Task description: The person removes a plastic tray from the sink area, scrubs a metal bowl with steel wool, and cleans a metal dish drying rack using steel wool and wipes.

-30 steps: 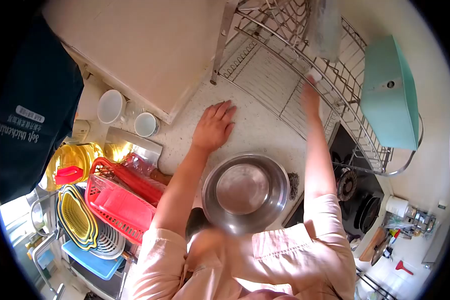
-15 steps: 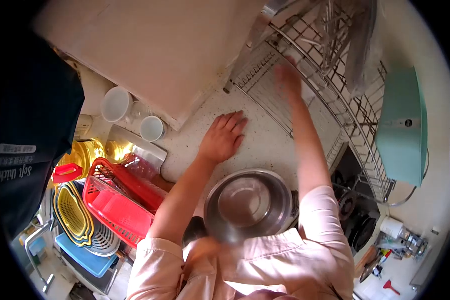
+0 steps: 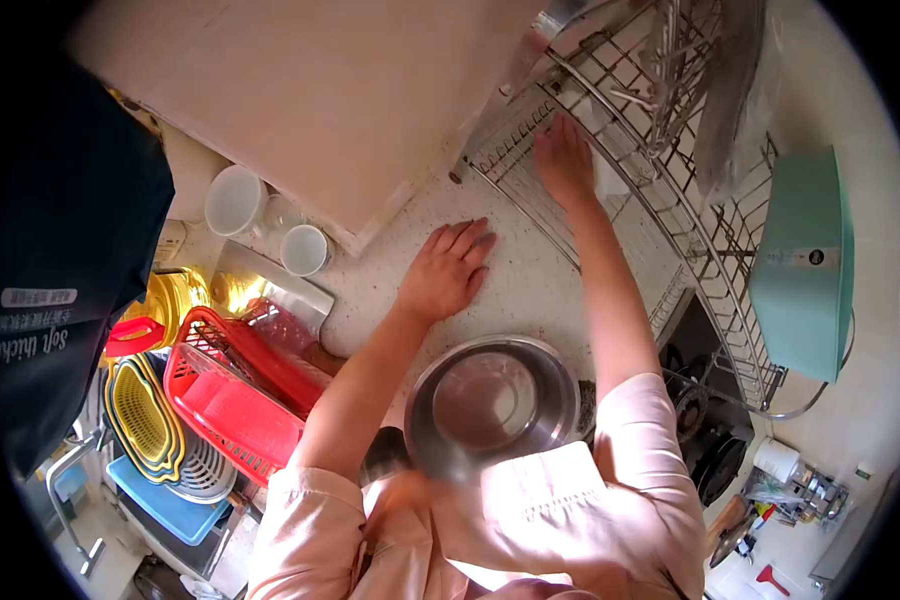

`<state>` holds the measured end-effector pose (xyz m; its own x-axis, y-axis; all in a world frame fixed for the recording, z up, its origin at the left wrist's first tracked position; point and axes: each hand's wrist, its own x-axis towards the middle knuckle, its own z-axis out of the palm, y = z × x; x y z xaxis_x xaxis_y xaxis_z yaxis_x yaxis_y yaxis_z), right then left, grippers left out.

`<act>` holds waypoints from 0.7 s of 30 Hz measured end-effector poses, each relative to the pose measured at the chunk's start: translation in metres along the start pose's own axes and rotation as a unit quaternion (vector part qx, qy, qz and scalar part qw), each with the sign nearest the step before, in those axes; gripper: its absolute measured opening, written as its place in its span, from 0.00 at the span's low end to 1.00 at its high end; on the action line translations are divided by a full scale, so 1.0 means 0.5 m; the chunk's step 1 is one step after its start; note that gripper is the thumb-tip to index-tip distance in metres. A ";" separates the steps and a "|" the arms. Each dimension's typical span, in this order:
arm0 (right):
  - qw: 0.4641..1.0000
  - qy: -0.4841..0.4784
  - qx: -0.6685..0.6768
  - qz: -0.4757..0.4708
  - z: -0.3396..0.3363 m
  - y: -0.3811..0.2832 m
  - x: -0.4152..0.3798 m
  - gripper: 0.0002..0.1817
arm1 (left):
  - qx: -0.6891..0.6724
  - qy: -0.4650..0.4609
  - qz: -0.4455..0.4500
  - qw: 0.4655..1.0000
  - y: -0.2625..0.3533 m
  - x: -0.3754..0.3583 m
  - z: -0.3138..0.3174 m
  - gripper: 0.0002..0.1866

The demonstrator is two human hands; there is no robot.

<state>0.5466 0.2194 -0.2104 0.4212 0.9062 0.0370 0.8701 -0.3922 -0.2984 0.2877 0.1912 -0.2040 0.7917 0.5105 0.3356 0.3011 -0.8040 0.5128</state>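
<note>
At half past twelve from the round silvery steel basin (image 3: 436, 400), your right hand (image 3: 566, 162) has shifted leftward, reaching more of the silver wire rack (image 3: 692, 240); whether it grips the white cloth-like piece (image 3: 609, 176) at one o'clock is unclear. Your flat left hand (image 3: 444, 268), at eleven-thirty, is released.

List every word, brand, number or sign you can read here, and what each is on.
"Soft thicke", on the dark bag; the rest is lost at the dark edge.
Line of Chinese characters, same bag: too blurred to read surely.
Pale rounded label, same bag: characters too small to read.
Small label on the mint-green container: too small to read.
</note>
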 end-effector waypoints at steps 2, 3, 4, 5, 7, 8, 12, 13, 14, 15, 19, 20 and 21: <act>0.999 -0.003 0.007 -0.047 -0.027 0.032 -0.024 0.27 | 0.001 0.000 0.001 1.000 0.000 0.000 -0.001 0.22; 0.993 -0.014 0.111 -0.033 -0.076 0.035 -0.063 0.25 | 0.000 0.003 -0.002 1.000 0.001 0.001 0.001 0.22; 0.976 -0.026 0.216 -0.020 -0.124 0.039 -0.104 0.24 | 0.001 0.002 -0.001 1.000 0.003 0.002 0.002 0.23; 0.947 -0.038 0.320 -0.005 -0.149 0.052 -0.125 0.23 | 0.003 -0.001 0.000 1.000 0.002 0.003 -0.001 0.23; 0.993 0.010 0.109 -0.048 -0.148 0.110 -0.127 0.21 | 0.002 -0.008 -0.002 1.000 0.001 -0.003 -0.001 0.23; 0.997 0.037 0.003 -0.072 -0.139 0.142 -0.120 0.20 | -0.002 -0.010 -0.005 1.000 0.000 -0.003 0.002 0.23; 0.993 0.045 -0.015 -0.112 -0.034 0.249 -0.057 0.20 | -0.005 -0.015 -0.009 1.000 -0.003 -0.001 0.001 0.24; 0.988 0.047 0.083 -0.122 -0.029 0.223 -0.040 0.20 | -0.004 -0.015 -0.010 1.000 -0.004 -0.001 0.001 0.24; 0.985 0.033 0.125 -0.112 -0.031 0.199 -0.025 0.20 | -0.003 -0.014 -0.011 1.000 -0.004 -0.001 0.001 0.24; 0.981 0.021 0.167 -0.100 -0.034 0.173 -0.009 0.20 | -0.003 -0.014 -0.010 1.000 -0.002 -0.003 0.001 0.24; 0.959 -0.007 0.282 -0.005 -0.058 0.040 0.037 0.20 | 0.003 -0.024 -0.015 1.000 -0.002 0.000 -0.002 0.24; 0.937 0.005 0.349 0.014 -0.054 0.017 0.041 0.20 | 0.003 -0.019 -0.014 1.000 -0.003 0.000 0.001 0.24; 0.956 -0.007 0.291 -0.047 -0.049 0.007 0.037 0.21 | 0.003 -0.015 -0.012 1.000 -0.003 -0.001 0.002 0.24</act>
<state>0.5638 0.2308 -0.1875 0.3411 0.9367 0.0791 0.6130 -0.1579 -0.7741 0.2871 0.1920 -0.2057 0.8002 0.5199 0.2991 0.3225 -0.7934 0.5163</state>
